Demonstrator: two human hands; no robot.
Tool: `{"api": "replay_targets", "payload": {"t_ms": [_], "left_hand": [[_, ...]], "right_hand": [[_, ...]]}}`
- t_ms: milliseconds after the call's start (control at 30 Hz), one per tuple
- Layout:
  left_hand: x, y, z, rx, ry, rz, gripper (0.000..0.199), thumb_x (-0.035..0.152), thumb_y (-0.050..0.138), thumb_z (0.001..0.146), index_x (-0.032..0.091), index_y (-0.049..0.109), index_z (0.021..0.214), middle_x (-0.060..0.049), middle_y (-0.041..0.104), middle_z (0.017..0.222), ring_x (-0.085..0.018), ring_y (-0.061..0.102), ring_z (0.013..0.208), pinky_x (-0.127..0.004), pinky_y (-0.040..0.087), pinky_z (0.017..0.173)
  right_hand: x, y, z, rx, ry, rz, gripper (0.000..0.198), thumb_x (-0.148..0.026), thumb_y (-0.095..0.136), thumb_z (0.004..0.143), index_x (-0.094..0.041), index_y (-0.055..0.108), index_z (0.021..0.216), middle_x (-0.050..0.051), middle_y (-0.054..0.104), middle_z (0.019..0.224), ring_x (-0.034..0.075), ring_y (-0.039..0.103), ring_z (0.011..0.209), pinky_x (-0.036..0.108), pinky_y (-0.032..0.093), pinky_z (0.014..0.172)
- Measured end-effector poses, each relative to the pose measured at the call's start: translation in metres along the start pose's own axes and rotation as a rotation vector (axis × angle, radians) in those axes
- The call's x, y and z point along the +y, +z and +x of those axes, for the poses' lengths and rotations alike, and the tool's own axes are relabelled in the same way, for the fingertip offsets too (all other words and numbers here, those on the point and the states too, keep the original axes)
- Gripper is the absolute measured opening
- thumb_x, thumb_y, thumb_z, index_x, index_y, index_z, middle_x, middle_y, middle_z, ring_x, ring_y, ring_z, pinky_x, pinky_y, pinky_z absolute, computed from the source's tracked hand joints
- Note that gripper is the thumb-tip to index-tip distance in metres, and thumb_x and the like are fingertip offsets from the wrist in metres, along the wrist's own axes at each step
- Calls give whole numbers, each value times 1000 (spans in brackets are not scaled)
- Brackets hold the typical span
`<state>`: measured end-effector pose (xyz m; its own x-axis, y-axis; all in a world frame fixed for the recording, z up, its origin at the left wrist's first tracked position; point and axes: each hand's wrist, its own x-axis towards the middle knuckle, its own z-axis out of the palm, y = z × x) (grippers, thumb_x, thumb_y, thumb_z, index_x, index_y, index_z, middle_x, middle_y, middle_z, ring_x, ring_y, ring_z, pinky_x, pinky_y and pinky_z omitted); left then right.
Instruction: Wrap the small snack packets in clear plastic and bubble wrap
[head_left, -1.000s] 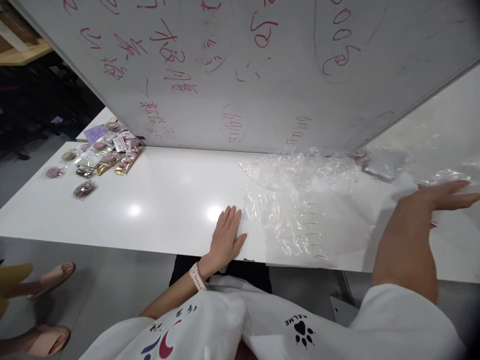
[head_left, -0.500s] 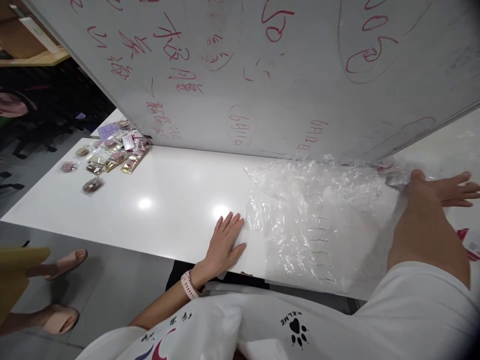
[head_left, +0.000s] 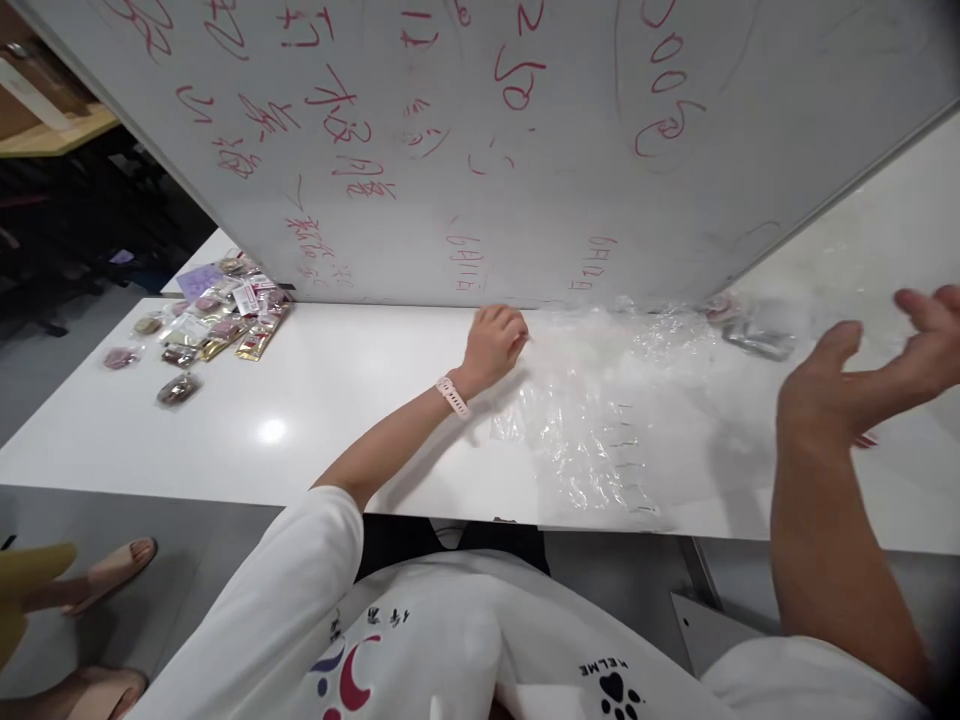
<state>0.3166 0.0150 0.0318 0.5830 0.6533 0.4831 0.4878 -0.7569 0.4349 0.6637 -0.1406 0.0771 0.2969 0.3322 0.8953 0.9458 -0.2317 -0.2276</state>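
Observation:
A crinkled clear plastic bag (head_left: 581, 440), or a stack of them, lies flat on the white table in front of me. A column of short dark marks runs down its right part. My left hand (head_left: 495, 345), with a pink wristband, is at the upper left corner of the plastic beside the whiteboard. Its fingers are curled closed on the plastic edge; the fingertips are partly hidden. Beyond the plastic's right side, my right hand (head_left: 870, 375) is raised with thumb and fingers apart, holding nothing visible. A shiny clear packet (head_left: 761, 338) lies to its left.
A whiteboard (head_left: 405, 230) with red writing stands upright along the table's far side. Small wrapped packets (head_left: 225, 310) are heaped at the table's left end, near a purple sheet (head_left: 199, 280). A person's sandalled foot (head_left: 116, 575) is on the floor at lower left.
My left hand has moved from flat on the near table up to the plastic's far left corner and closed. My right hand has lifted and shifted slightly nearer me. The view has shifted.

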Motion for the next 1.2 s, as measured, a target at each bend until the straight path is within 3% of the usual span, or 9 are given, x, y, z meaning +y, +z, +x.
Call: {"api": "replay_targets", "payload": {"t_ms": [100, 200, 367, 500, 633, 767, 967, 1067, 1200], "left_hand": [[16, -63, -9, 301, -185, -216, 16, 24, 55, 94, 20, 51, 78, -2, 64, 79, -16, 59, 82, -33, 46, 84], [21, -125, -37, 371, -451, -578, 31, 35, 56, 95, 22, 40, 72, 6, 47, 57, -9, 47, 51, -23, 41, 57], [1, -181, -118, 58, -840, -970, 45, 45, 73, 83, 21, 38, 68, 9, 37, 48, -4, 32, 39, -19, 27, 41], [-21, -198, -181, -162, -990, -1024, 49, 51, 79, 77, 19, 42, 67, 9, 41, 46, -1, 23, 35, -17, 20, 40], [-34, -218, -208, -235, -907, -933, 43, 51, 82, 71, 19, 54, 73, 12, 31, 44, -2, 23, 37, -17, 14, 41], [-37, -246, -198, -238, -758, -682, 31, 45, 79, 74, 18, 64, 73, 9, 34, 44, -4, 26, 40, -19, 13, 42], [-11, -292, -202, -27, -445, -413, 22, 40, 79, 74, 20, 71, 69, 3, 48, 50, -8, 35, 48, -22, 25, 47], [3, -284, -229, -285, -418, -393, 23, 42, 74, 81, 21, 74, 72, 2, 52, 51, -9, 37, 48, -23, 27, 49], [-4, -247, -249, -662, -365, -435, 21, 42, 76, 80, 22, 75, 75, 2, 56, 55, -9, 42, 50, -22, 30, 52]], "right_hand": [[-72, -36, -20, 71, -135, 173, 37, -32, 58, 91, -25, 62, 127, 17, 61, 127, 36, 57, 121, 63, 42, 99], [-146, -66, -49, -143, -67, 397, 38, -31, 51, 97, -33, 56, 134, 10, 60, 132, 33, 55, 126, 60, 47, 100], [-239, -75, -109, -672, 57, 638, 85, -52, 60, 91, -37, 11, 159, 11, 28, 161, 34, 39, 143, 58, 46, 105], [-265, -28, -133, -786, 200, 594, 110, -64, 59, 88, -34, -22, 157, 14, 4, 167, 40, 17, 152, 66, 34, 111], [-284, 32, -114, -917, 18, 597, 120, -68, 71, 76, -28, -3, 162, 14, 16, 166, 41, 11, 152, 68, 18, 117], [-318, 66, -77, -1077, -101, 758, 62, -52, 67, 86, -25, 54, 140, 10, 63, 130, 30, 51, 129, 53, 35, 113], [-303, 14, -46, -572, 13, 901, 15, -35, 63, 91, -23, 72, 91, 2, 67, 90, 16, 61, 85, 35, 51, 80], [-264, -43, -74, -466, -51, 799, 8, -34, 67, 89, -29, 74, 90, 2, 69, 89, 20, 62, 87, 41, 52, 82], [-221, -81, -134, -734, -72, 658, 18, -33, 58, 92, -29, 75, 90, 3, 70, 85, 23, 63, 82, 40, 52, 73]]}}
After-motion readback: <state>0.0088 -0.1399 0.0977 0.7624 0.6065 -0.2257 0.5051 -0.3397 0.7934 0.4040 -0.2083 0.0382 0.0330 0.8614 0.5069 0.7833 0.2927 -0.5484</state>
